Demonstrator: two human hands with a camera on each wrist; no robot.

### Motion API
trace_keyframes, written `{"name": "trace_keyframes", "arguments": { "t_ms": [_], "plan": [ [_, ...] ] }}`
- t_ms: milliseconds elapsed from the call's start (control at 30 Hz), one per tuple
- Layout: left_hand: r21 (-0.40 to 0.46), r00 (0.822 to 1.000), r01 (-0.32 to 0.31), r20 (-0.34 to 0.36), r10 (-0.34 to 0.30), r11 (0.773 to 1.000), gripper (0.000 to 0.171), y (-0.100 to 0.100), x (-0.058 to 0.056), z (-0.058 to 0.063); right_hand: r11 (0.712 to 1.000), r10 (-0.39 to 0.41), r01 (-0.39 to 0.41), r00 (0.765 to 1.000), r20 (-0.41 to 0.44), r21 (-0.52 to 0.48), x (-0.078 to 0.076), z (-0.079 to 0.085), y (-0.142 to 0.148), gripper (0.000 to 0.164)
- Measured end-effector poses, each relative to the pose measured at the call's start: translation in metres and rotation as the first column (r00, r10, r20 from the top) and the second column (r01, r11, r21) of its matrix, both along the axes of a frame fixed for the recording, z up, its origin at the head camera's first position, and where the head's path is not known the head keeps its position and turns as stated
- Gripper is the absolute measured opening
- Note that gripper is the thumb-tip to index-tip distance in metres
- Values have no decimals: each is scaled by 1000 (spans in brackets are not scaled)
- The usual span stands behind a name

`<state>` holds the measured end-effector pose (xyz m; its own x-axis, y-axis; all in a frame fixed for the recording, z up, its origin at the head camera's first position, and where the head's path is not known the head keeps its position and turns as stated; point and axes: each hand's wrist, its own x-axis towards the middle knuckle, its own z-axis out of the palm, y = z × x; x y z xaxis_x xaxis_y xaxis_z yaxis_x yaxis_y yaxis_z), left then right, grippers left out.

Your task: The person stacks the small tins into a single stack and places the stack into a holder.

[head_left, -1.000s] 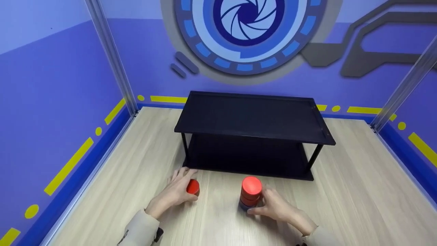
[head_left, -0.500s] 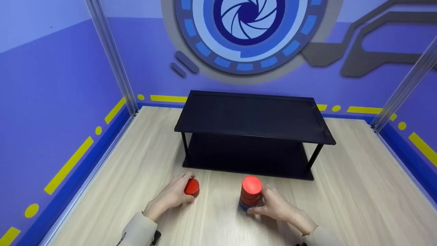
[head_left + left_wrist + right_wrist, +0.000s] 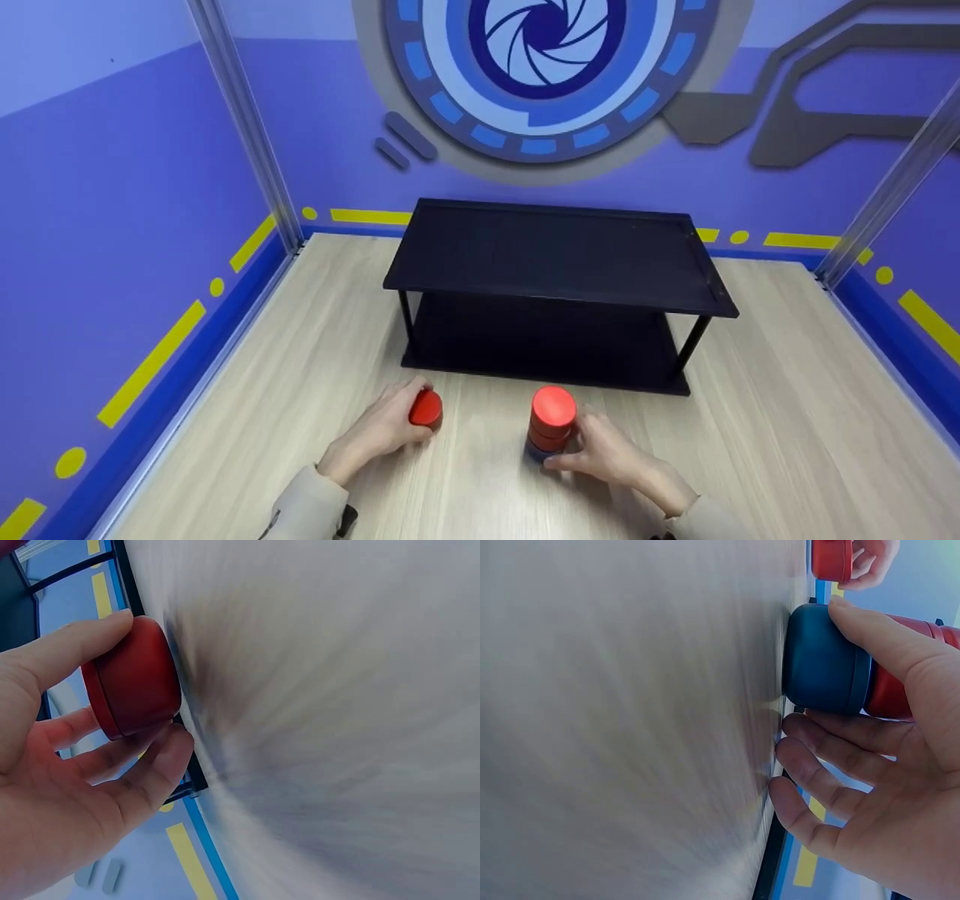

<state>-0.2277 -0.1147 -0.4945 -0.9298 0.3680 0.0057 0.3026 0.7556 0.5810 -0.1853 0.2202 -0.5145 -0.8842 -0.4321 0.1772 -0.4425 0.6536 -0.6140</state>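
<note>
My left hand (image 3: 386, 424) grips a small red round tin (image 3: 427, 409) from its left side. In the left wrist view, the thumb lies along one side of this tin (image 3: 139, 679) and the fingers along the other; whether its base touches the table cannot be told. To the right stands an upright stack with two red tins (image 3: 553, 409) over a dark blue tin (image 3: 821, 660). My right hand (image 3: 607, 450) holds the blue tin at the bottom, thumb on one side and fingers on the other. The stack's far side is hidden.
Behind both hands stands a black two-tier shelf (image 3: 559, 255) on thin posts, its lower tier (image 3: 540, 337) close to the tins. The wood-grain table (image 3: 315, 337) is bounded by blue-purple walls (image 3: 135, 225) with metal corner posts.
My left hand's fingers have drawn in closer around the red tin. That tin shifted slightly left, then slightly right. My right hand and the stack have kept their place.
</note>
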Motion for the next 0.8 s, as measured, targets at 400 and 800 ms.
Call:
{"name": "trace_keyframes", "arguments": {
  "t_ms": [400,800],
  "plan": [
    [-2,999,32,-34,-32,999,61,10,-1,6,1000,-6,6,1000,-6,1,0,-1,-1,58],
    [-15,996,83,-31,-83,996,57,27,4,20,1000,-7,7,1000,-3,-5,0,-1,-1,57]
  ]
}}
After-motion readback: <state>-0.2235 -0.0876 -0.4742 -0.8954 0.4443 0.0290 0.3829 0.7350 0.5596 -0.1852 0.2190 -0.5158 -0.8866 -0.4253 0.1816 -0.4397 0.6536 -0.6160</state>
